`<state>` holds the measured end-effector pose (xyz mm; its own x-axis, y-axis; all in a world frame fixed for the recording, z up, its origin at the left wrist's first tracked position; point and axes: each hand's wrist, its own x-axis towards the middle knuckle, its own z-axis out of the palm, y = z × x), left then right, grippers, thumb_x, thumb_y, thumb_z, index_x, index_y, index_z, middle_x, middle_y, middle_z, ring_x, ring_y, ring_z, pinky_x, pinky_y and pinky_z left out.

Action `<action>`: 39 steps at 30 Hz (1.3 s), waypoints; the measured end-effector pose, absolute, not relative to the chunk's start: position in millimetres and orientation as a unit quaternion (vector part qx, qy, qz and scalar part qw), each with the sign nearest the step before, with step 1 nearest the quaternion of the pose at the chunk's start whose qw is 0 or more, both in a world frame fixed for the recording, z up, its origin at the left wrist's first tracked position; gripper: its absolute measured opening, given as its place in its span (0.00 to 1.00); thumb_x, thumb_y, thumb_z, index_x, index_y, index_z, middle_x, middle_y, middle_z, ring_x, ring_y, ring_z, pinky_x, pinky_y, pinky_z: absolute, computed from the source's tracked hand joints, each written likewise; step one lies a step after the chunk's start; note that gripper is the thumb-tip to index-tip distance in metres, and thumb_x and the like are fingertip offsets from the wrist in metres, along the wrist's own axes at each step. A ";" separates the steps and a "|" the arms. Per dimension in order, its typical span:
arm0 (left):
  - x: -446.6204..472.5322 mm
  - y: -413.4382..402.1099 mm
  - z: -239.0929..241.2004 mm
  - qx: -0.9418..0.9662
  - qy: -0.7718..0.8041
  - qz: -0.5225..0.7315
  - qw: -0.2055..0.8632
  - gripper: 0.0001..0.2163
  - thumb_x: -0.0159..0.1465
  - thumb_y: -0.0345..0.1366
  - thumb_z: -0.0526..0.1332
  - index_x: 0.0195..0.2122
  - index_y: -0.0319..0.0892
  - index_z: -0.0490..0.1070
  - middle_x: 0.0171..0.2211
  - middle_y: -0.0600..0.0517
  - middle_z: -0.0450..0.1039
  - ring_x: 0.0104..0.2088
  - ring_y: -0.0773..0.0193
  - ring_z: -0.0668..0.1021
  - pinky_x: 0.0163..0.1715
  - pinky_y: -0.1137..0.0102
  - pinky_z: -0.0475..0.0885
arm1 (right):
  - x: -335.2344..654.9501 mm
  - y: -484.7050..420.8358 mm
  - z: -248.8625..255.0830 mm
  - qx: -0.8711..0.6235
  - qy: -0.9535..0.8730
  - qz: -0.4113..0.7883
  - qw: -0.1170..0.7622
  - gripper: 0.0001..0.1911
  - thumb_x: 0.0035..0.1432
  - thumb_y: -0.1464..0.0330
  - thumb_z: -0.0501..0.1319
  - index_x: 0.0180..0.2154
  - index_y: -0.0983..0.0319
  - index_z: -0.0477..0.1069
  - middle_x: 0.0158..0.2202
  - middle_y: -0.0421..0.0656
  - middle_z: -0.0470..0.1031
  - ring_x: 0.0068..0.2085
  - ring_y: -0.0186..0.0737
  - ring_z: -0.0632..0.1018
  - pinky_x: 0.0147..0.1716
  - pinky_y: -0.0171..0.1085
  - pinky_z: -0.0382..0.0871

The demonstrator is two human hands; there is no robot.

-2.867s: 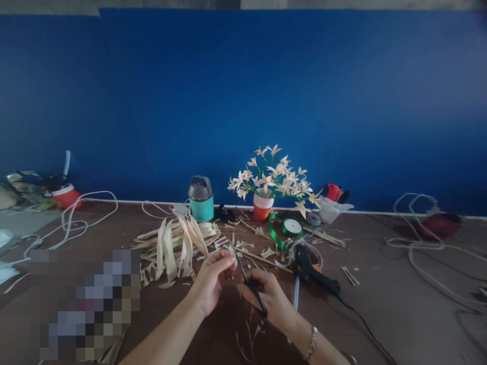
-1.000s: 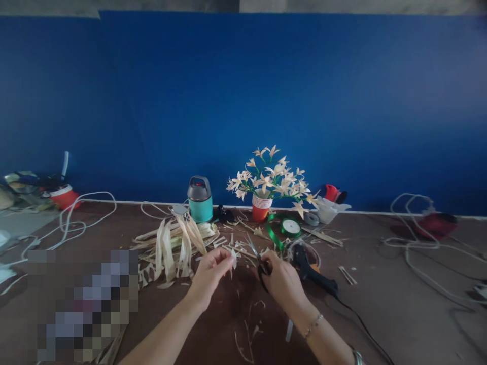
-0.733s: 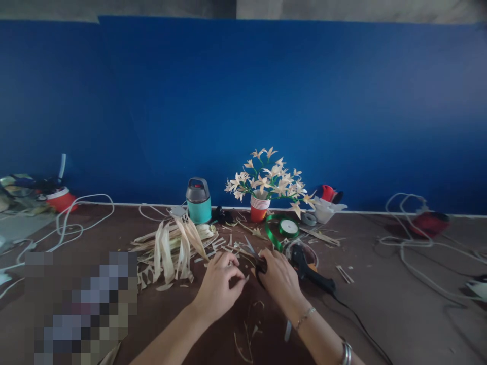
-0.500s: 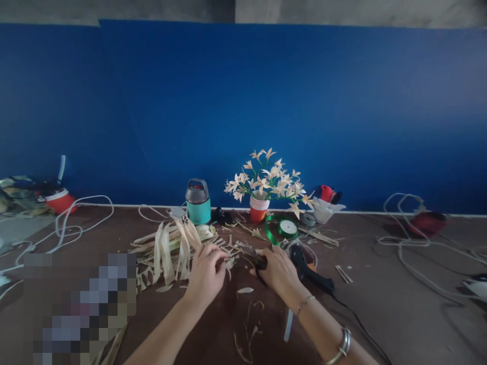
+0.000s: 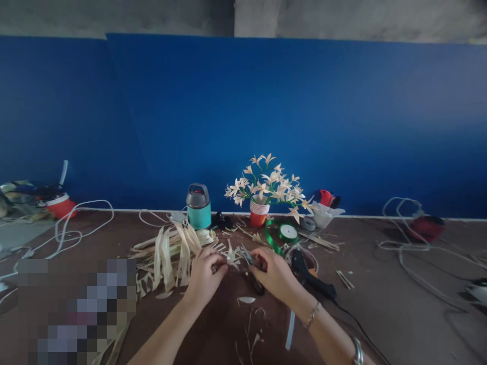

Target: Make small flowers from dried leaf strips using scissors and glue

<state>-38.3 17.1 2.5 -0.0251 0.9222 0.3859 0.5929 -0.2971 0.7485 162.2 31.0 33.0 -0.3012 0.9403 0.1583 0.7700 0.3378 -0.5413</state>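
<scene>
The person's left hand [image 5: 205, 276] was above the brown counter [image 5: 205, 339], thumb and fingers curled nearly together. A small pale piece of dried husk [image 5: 230, 255] showed right at its fingertips; whether they had hold of it could not be told. Opposite, the right hand [image 5: 276, 271], a silver chain bracelet [image 5: 313, 315] at its wrist, was closed around a pair of black-handled metal scissors [image 5: 247, 257], the blades pointing away and leftward, close to the husk piece. The two hands were near each other but apart.

Beyond the left hand lay a heap of long cream-coloured husk strips [image 5: 164, 253], with a teal jar with a grey handled lid [image 5: 200, 215] standing behind it. Farther back, between the hands, a stack of red-and-white paper cups [image 5: 259, 217] held a spray of cream star-shaped flowers on green stems [image 5: 279, 185]. Just beside it sat a spool of shiny green ribbon [image 5: 288, 232]. A black glue gun [image 5: 312, 279] lay to the right of the right hand. Nearer the person, a thin pale leaf-shaped scrap [image 5: 246, 300] rested on the counter. Behind everything rose a plain blue panel [image 5: 228, 106].
</scene>
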 end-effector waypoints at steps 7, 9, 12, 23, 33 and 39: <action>-22.1 3.7 14.5 0.575 0.477 0.570 0.343 0.05 0.53 0.36 0.64 0.25 0.41 0.74 0.29 0.50 0.73 0.34 0.59 0.74 0.38 0.68 0.67 | 138.6 -5.5 26.7 -0.387 -0.797 0.116 0.449 0.11 0.54 0.75 0.57 0.40 0.59 0.64 0.37 0.44 0.71 0.40 0.42 0.71 0.41 0.41 0.65; -19.3 0.4 15.5 0.589 0.452 0.572 0.348 0.06 0.54 0.38 0.63 0.24 0.41 0.74 0.28 0.50 0.72 0.34 0.59 0.73 0.37 0.68 0.67 | 138.8 -8.3 25.5 -0.372 -0.804 0.081 0.457 0.08 0.57 0.76 0.55 0.38 0.59 0.65 0.34 0.44 0.72 0.37 0.41 0.72 0.39 0.41 0.64; -16.2 -2.1 14.1 0.618 0.438 0.565 0.327 0.08 0.56 0.39 0.63 0.23 0.42 0.73 0.26 0.50 0.71 0.32 0.59 0.73 0.35 0.68 0.66 | 142.2 -8.9 25.6 -0.360 -0.811 0.051 0.458 0.07 0.57 0.77 0.55 0.35 0.59 0.67 0.32 0.43 0.72 0.34 0.40 0.72 0.36 0.40 0.64; -13.6 -9.7 4.2 0.690 0.486 0.519 0.137 0.02 0.56 0.33 0.63 0.30 0.43 0.73 0.30 0.49 0.76 0.37 0.55 0.73 0.40 0.63 0.64 | 146.2 -9.4 24.4 -0.341 -0.818 0.044 0.461 0.09 0.57 0.76 0.54 0.36 0.59 0.69 0.32 0.43 0.73 0.34 0.40 0.73 0.36 0.40 0.65; -14.5 -16.0 8.9 0.714 0.470 0.514 0.072 0.04 0.58 0.31 0.61 0.33 0.46 0.74 0.29 0.50 0.77 0.36 0.56 0.74 0.40 0.62 0.63 | 145.6 -13.0 26.6 -0.326 -0.799 0.083 0.499 0.10 0.55 0.78 0.55 0.35 0.58 0.69 0.31 0.42 0.73 0.33 0.39 0.74 0.36 0.40 0.67; -20.2 -13.2 3.5 0.734 0.442 0.511 0.066 0.08 0.57 0.29 0.61 0.36 0.47 0.75 0.30 0.49 0.77 0.36 0.57 0.74 0.41 0.63 0.63 | 147.8 -13.5 33.1 -0.378 -0.709 0.260 0.536 0.08 0.59 0.71 0.53 0.40 0.60 0.68 0.35 0.46 0.71 0.38 0.41 0.73 0.37 0.38 0.67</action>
<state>-20.2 -13.2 3.5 0.0871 0.7161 0.6925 0.5811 -0.6012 0.5486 147.8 -13.5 33.1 -0.1401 0.8143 0.5633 0.2582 0.5793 -0.7731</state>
